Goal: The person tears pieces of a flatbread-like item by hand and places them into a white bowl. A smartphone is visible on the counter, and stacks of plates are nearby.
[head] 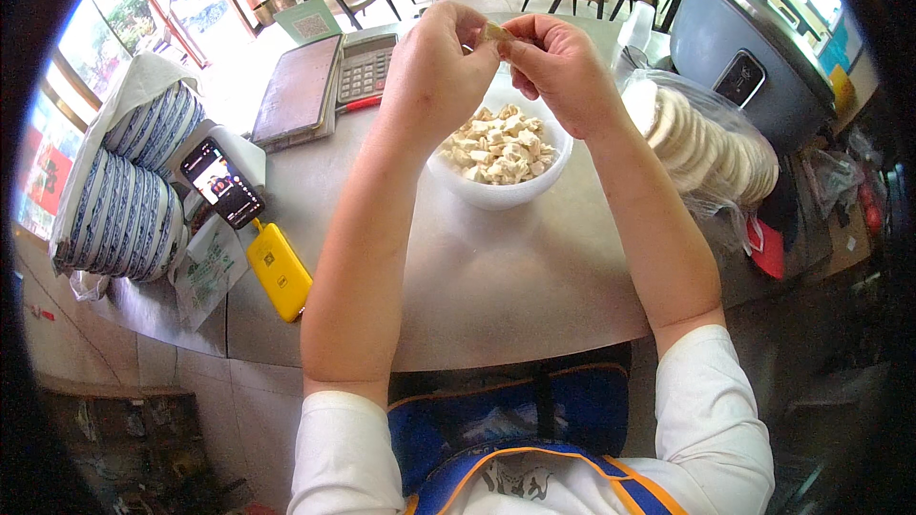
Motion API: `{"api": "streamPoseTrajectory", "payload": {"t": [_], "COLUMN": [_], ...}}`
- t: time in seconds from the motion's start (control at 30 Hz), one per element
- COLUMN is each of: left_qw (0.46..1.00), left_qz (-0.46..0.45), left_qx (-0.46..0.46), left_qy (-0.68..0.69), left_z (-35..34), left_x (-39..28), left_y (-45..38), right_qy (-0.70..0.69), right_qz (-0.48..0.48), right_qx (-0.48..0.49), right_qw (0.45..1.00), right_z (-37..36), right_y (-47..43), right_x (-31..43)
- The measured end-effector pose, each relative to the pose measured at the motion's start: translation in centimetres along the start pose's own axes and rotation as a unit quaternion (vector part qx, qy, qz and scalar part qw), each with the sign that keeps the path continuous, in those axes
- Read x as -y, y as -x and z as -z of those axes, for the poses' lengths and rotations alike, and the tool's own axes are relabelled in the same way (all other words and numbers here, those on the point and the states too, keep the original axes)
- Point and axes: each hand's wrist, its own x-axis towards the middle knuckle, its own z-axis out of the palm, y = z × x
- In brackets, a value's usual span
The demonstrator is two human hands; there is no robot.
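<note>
Both my hands are raised above a white bowl [501,193] on the metal table. My left hand [447,61] and my right hand [558,61] pinch one small piece of flatbread [495,33] between their fingertips. Its far side is partly hidden by the fingers. Under them, many torn pale bread pieces [501,146] heap in the bowl. To the right, a clear plastic bag [705,136] lies on its side with a row of round flatbreads [687,132] in it.
Stacked blue-and-white bowls [125,214] stand at left under a cloth. Near them are a lit phone [222,182] and a yellow power bank [280,272]. A calculator [363,73] and a folder [297,89] lie farther back. A large grey cooker [744,57] stands at back right.
</note>
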Motion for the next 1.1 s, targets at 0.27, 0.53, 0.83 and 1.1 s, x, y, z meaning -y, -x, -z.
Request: {"api": "streamPoseTrajectory", "payload": {"t": [0.27,0.53,0.83,1.1], "left_qw": [0.999,0.996,0.983,0.979], "left_qz": [0.029,0.041,0.087,0.07], "left_qx": [0.039,0.003,0.052,0.065], "left_qy": [0.014,0.082,0.156,0.181], "left_z": [0.1,-0.1,0.4,0.9], "left_x": [-0.5,0.1,-0.6,-0.9], "left_y": [0.2,-0.1,0.0,0.1], "right_qy": [0.382,-0.026,0.075,0.173], "right_qz": [0.182,-0.036,0.088,0.143], "right_qx": [-0.108,0.005,0.002,-0.051], "right_qw": [0.9,0.999,0.993,0.973], "right_z": [-0.5,0.1,-0.6,-1.7], "right_y": [0.8,0.1,0.4,1.0], "right_x": [0.3,0.3,-0.2,0.7]}}
